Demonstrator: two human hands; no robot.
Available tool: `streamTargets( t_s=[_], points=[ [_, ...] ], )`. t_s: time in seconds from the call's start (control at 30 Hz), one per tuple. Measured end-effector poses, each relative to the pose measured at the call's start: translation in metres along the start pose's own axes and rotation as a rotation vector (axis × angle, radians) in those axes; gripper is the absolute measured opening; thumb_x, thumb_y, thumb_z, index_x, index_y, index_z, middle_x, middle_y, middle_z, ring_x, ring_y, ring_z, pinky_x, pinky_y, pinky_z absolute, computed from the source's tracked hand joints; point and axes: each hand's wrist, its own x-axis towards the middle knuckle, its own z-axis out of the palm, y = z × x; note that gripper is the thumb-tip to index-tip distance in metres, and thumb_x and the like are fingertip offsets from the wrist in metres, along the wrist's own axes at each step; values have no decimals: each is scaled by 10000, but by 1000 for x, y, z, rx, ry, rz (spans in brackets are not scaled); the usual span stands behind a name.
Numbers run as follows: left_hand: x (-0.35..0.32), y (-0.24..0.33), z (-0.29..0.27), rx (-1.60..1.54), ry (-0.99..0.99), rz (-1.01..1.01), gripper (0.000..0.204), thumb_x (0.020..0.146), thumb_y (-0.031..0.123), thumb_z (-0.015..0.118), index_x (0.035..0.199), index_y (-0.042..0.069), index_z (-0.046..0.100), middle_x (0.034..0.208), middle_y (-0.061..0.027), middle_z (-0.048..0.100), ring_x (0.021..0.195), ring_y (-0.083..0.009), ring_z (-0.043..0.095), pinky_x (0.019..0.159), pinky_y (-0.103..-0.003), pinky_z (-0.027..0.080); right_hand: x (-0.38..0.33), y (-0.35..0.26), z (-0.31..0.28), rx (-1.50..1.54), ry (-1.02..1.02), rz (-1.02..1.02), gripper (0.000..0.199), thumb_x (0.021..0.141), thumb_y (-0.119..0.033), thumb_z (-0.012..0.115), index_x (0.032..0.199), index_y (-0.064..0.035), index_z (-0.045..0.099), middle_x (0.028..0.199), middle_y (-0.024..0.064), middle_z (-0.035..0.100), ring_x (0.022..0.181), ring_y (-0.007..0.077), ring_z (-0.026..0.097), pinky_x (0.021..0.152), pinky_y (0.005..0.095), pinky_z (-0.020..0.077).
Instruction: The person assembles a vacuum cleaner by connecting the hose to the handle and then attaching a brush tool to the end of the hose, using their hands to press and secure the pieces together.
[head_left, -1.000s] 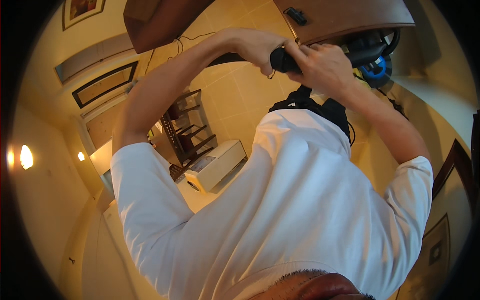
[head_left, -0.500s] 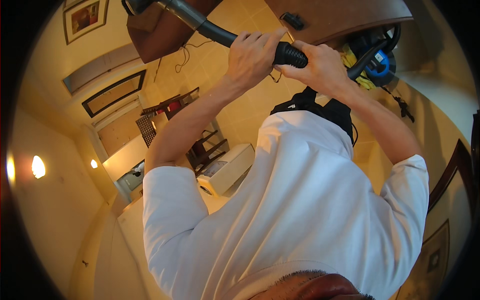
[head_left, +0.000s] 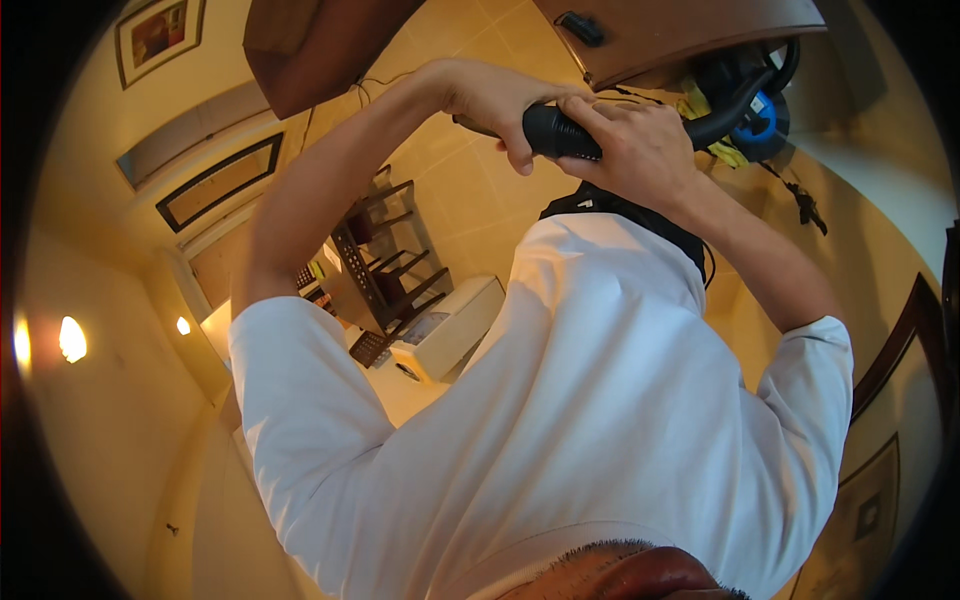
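Observation:
Both my hands are on the black handle end of a vacuum cleaner hose [head_left: 560,135], in front of my waist. My left hand [head_left: 492,100] curls over its left part, wrist bent and thumb hanging down. My right hand [head_left: 640,145] wraps the ribbed collar, fingers closed, close against the left fingers. From behind the right hand the bent black hose [head_left: 735,112] runs to the blue and black vacuum cleaner [head_left: 762,128] at the right. The tube beyond my left hand is mostly hidden behind that hand and forearm.
A brown table [head_left: 680,35] with a small black object [head_left: 580,28] stands at the upper right. Another brown piece of furniture [head_left: 320,50] is at the upper left. Cables lie on the tiled floor [head_left: 470,190]. Dark chairs [head_left: 395,270] and a white box-shaped unit [head_left: 450,330] stand left of me.
My left hand has rolled over and its wrist and elbow have swung up and left. The long tube that pointed to the upper left has swung out of sight; the handle has dropped slightly.

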Motion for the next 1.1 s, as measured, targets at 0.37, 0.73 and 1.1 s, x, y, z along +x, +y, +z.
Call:
streamTargets(
  t_s=[0.37,0.73,1.1],
  points=[
    [-10,-16,34,316,907,307,792,749,267,861,1420,126,466,1017,-98,692,923,-237,689,827,-363,543,7,22,-8,28,59,-11,533,802,-410,817,1236,-180,610,788,43,729,672,293,715,606,425,552],
    [22,-14,25,60,507,202,469,649,299,861,1008,54,686,776,-63,674,740,-212,650,704,-337,499,6,24,-27,62,-260,165,538,804,-357,820,1211,-107,573,894,143,736,838,358,718,717,449,545],
    [61,-20,29,1058,1832,381,339,697,159,768,1009,117,641,855,-21,669,841,-254,654,787,-398,483,20,40,-33,805,-448,647,574,851,-526,813,1110,-23,715,617,-13,513,488,78,494,478,256,374]
  ],
)
